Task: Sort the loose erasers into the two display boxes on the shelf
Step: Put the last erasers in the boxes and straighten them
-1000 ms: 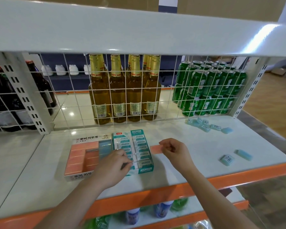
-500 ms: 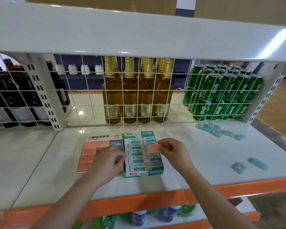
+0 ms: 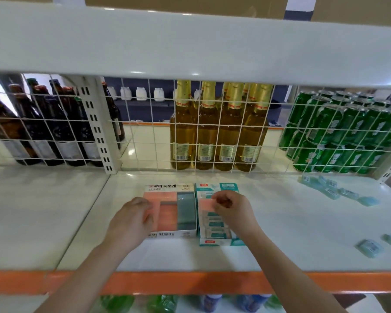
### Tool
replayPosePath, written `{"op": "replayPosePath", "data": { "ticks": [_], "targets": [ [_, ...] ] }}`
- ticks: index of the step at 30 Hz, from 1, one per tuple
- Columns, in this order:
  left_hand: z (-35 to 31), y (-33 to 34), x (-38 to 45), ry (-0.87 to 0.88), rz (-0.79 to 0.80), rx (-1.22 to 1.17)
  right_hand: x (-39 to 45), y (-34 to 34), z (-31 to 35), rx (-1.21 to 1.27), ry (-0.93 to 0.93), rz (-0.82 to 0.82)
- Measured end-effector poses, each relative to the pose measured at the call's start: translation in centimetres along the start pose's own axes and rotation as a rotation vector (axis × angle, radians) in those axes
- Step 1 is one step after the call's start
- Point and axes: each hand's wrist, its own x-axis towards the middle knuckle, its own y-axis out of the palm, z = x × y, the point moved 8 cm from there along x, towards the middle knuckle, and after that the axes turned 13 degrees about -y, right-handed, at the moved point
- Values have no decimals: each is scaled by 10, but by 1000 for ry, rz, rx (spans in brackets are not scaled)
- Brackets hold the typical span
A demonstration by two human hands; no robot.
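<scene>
White shop shelf (image 3: 280, 222), bottles behind the wire. Right hand (image 3: 233, 208) pinches a pink eraser (image 3: 207, 204) over the teal box (image 3: 219, 241); the pink box (image 3: 167, 188) sits just left of those fingers. Left hand (image 3: 131, 220) rests flat on its pink rows, fingers together. Next, I guess: carry it leftward into the empty slot.

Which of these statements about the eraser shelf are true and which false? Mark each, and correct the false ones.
1. The right hand pinches a pink eraser. True.
2. The pink-eraser box sits right of the teal box. False: it sits left.
3. Loose blue erasers lie on the shelf's right side. True.
4. The left hand holds a green can. False: it rests over the pink-eraser box.
5. The green cans stand behind the wire grid. True.
</scene>
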Motion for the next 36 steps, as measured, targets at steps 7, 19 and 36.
{"op": "replayPosePath", "data": {
  "ticks": [7,19,36],
  "targets": [
    [6,3,4,-32,34,89,9,12,3,-46,11,16],
    [0,5,13,8,-38,173,18,18,4,-63,17,-7],
    [6,6,20,-29,17,84,28,17,11,-82,-33,-28]
  ]
}}
